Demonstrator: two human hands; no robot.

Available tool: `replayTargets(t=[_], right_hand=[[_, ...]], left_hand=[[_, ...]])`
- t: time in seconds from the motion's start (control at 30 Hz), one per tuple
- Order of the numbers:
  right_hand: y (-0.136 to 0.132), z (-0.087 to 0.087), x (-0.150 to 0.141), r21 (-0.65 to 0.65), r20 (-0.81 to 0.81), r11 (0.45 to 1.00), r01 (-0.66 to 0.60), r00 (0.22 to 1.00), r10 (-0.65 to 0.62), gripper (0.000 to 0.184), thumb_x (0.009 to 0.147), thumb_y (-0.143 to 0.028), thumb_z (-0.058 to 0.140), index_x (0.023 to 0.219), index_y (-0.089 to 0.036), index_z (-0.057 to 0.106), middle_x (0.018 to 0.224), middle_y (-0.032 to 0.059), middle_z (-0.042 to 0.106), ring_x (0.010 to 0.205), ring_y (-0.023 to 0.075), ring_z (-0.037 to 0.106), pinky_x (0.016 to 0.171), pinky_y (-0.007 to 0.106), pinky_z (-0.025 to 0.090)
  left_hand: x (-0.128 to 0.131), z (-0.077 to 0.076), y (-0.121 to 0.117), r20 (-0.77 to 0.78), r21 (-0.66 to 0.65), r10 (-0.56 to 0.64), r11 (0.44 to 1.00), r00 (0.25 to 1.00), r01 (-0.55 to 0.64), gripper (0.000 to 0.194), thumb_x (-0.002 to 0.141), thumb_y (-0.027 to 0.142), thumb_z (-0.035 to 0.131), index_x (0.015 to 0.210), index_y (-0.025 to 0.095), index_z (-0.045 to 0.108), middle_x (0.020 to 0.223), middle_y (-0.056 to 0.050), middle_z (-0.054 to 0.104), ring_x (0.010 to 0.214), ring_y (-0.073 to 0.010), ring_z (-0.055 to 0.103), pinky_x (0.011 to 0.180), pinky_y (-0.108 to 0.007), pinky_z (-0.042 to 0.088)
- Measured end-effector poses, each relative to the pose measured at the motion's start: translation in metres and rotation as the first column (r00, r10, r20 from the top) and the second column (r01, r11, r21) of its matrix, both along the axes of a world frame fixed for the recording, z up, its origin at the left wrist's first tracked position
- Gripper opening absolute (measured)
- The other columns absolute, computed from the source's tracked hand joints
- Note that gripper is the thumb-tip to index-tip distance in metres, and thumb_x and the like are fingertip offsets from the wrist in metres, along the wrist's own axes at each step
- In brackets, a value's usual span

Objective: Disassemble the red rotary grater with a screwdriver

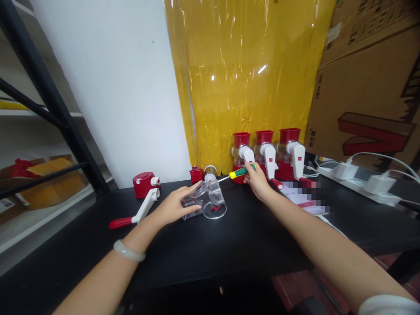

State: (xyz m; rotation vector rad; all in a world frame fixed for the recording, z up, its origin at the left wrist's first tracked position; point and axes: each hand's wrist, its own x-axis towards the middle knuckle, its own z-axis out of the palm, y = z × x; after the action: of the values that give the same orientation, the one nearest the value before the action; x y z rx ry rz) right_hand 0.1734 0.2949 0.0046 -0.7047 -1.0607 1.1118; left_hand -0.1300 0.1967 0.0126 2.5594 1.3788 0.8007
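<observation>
My left hand (179, 204) grips the transparent plastic body (215, 194) of a rotary grater, thumb and fingers on its left side, as it lies on the black table. A small red part shows through its round end. In my right hand (257, 181) is a screwdriver (242, 171) with a green and yellow handle. Its shaft points left and its tip is at or near the transparent body; whether they touch I cannot tell. Just behind lie a metal grater drum (210, 171) and a red hopper-like piece (196, 174). To the left are a red base (143, 186) and a white crank with a red handle (144, 211).
Several assembled red and white rotary graters (267, 153) stand at the back right. By my right forearm lies a phone (300, 197) with a cable. A white power strip (364, 186) with chargers is farther right, before a large cardboard box (364, 83). Shelves (39, 113) stand left.
</observation>
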Motion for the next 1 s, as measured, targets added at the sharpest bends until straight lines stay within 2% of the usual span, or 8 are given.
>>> replayTargets(t=[0.13, 0.33, 0.7, 1.0], right_hand=[[0.0029, -0.0023, -0.0002, -0.010, -0.015, 1.000, 0.017, 1.000, -0.018, 0.047, 0.069, -0.055, 0.075, 0.084, -0.025, 0.043, 0.050, -0.0134, 0.038, 0.041, 0.0059, 0.034, 0.044, 0.021, 0.037], [0.0075, -0.0056, 0.0004, -0.013, -0.028, 0.999, 0.036, 0.999, -0.036, 0.040, 0.069, -0.047, 0.072, 0.086, -0.024, 0.044, 0.059, -0.0094, 0.047, 0.047, 0.0081, 0.045, 0.046, 0.023, 0.042], [0.0049, -0.0025, 0.0003, -0.040, -0.044, 0.999, 0.031, 0.998, -0.033, 0.032, 0.069, -0.040, 0.067, 0.086, -0.024, 0.045, 0.063, -0.0082, 0.051, 0.048, 0.0086, 0.046, 0.047, 0.024, 0.042], [0.0040, -0.0024, 0.0015, -0.022, -0.030, 1.000, -0.002, 1.000, 0.001, 0.035, 0.070, -0.044, 0.069, 0.086, -0.024, 0.044, 0.064, -0.0079, 0.051, 0.048, 0.0091, 0.048, 0.047, 0.024, 0.044]], left_hand=[[-0.0004, -0.0003, 0.0006, -0.010, -0.004, 0.007, 1.000, 1.000, -0.007, 0.076, 0.091, 0.053, 0.067, 0.157, 0.037, 0.033, 0.106, -0.004, 0.059, 0.092, -0.0219, 0.059, 0.083, -0.039, 0.051], [-0.0004, -0.0003, 0.0003, -0.003, -0.004, 0.002, 1.000, 1.000, -0.002, 0.076, 0.091, 0.053, 0.067, 0.157, 0.038, 0.033, 0.106, -0.004, 0.059, 0.092, -0.0220, 0.059, 0.083, -0.039, 0.052], [0.0013, 0.0011, -0.0011, 0.001, -0.005, 0.007, 1.000, 1.000, -0.007, 0.076, 0.090, 0.055, 0.067, 0.157, 0.036, 0.035, 0.106, -0.005, 0.060, 0.093, -0.0230, 0.060, 0.084, -0.040, 0.052], [0.0019, 0.0010, -0.0005, 0.009, -0.016, 0.013, 1.000, 1.000, -0.013, 0.078, 0.090, 0.054, 0.068, 0.157, 0.037, 0.034, 0.105, -0.005, 0.059, 0.090, -0.0221, 0.059, 0.080, -0.037, 0.052]])
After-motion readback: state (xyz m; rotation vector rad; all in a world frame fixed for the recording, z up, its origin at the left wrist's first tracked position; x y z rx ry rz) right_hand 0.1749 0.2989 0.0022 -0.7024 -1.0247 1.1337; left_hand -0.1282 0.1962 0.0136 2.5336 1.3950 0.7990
